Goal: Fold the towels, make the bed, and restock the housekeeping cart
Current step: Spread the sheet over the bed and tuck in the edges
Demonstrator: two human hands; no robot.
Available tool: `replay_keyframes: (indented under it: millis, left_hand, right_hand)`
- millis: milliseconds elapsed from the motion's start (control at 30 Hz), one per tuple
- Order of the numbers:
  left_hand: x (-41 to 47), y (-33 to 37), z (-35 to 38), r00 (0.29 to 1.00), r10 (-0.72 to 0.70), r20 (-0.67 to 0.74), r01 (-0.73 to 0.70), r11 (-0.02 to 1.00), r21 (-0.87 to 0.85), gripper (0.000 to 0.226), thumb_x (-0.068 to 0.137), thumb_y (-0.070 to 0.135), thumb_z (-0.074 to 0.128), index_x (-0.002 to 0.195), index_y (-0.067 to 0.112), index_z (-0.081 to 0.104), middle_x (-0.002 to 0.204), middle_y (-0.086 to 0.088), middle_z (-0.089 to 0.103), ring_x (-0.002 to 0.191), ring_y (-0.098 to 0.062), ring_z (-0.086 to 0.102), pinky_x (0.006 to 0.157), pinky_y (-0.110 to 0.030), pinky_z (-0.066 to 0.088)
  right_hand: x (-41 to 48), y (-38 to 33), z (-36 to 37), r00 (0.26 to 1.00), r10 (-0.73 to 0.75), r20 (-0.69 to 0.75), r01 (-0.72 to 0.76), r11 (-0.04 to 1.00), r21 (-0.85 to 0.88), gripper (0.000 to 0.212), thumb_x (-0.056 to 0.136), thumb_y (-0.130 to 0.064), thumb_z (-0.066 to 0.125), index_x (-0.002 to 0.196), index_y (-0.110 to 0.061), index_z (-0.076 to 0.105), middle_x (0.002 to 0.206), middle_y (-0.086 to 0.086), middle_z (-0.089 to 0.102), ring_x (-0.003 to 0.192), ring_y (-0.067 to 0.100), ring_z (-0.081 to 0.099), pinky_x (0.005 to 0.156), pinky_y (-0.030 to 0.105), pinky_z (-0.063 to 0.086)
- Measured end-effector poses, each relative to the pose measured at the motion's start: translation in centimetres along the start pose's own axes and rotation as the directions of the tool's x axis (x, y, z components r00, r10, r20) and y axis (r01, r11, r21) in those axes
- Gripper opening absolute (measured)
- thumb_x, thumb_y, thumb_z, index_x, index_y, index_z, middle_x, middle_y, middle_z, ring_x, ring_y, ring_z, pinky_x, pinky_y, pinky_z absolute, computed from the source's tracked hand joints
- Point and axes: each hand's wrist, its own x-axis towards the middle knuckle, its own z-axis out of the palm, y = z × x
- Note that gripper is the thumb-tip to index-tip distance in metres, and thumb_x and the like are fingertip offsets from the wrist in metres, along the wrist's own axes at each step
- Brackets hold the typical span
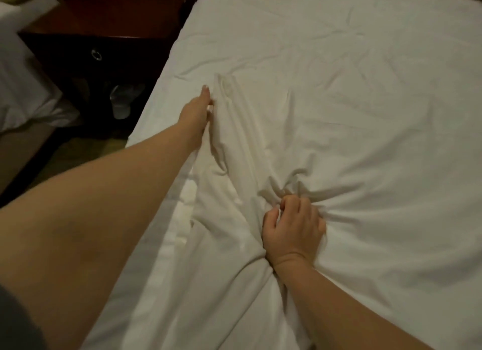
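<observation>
**Bed half made: sheet gripped, wrinkles left to pull out**

We are at the bed-making step. Our right hand (293, 227), at about five o'clock in the view, is closed in a fist with a bunch of the white sheet (352, 102) gathered inside it; creases fan out from the knuckles toward twelve and three o'clock. Our left hand (199, 108), out at about ten o'clock on a long reach, lies edge-on against a raised fold of the same sheet. Its fingers look nearly straight and pressed into the cloth, but we cannot tell whether they pinch the fold or only push at it, since the palm side is hidden.

The sheet covers the whole bed (161, 245), from the far edge at twelve o'clock down to us. It lies fairly flat across the far and right parts, with light wrinkles. Between our hands a thick ridge runs from eleven toward six o'clock, so that stretch is not smooth yet. Along the left edge, at seven to eight o'clock, a brighter strip of bedding shows beside the sheet; we cannot tell whether that side is tucked.

We judge the bed partly done: spread, not tightened. No pillow or cover is in view on it. Towels and the cart are out of view, so we cannot say how those parts stand.

At ten o'clock a dark nightstand (104, 44) stands beside the bed, and another white-covered bed (23, 89) shows at nine o'clock.
</observation>
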Motion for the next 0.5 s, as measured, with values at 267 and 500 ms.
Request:
replay_keyframes:
  millis: [267, 500]
  left_hand:
    - [-4.6, -2.8, -1.0, 0.997, 0.071, 0.004, -0.071, 0.984, 0.161, 0.026, 0.086, 0.030, 0.067, 0.097, 0.007, 0.065, 0.091, -0.007, 0.066, 0.084, -0.023, 0.064, 0.078, -0.032, 0.054]
    - [-6.4, -2.9, -2.9, 0.995, -0.090, -0.051, 0.087, 0.995, -0.048, 0.040, 0.093, 0.048, 0.050, 0.082, 0.011, 0.059, 0.073, 0.000, 0.054, 0.064, -0.014, 0.051, 0.060, -0.025, 0.044]
  right_hand:
    - [0.1, -0.2, -0.3, 1.000, 0.017, 0.011, -0.017, 1.000, 0.003, 0.024, 0.072, -0.030, 0.039, 0.072, -0.011, 0.054, 0.072, 0.013, 0.054, 0.067, 0.032, 0.056, 0.065, 0.038, 0.043]
    - [0.1, -0.1, -0.2, 0.999, 0.010, 0.046, -0.012, 0.999, 0.040, 0.029, 0.074, -0.031, 0.037, 0.076, -0.009, 0.055, 0.076, 0.015, 0.055, 0.072, 0.034, 0.055, 0.067, 0.041, 0.041]
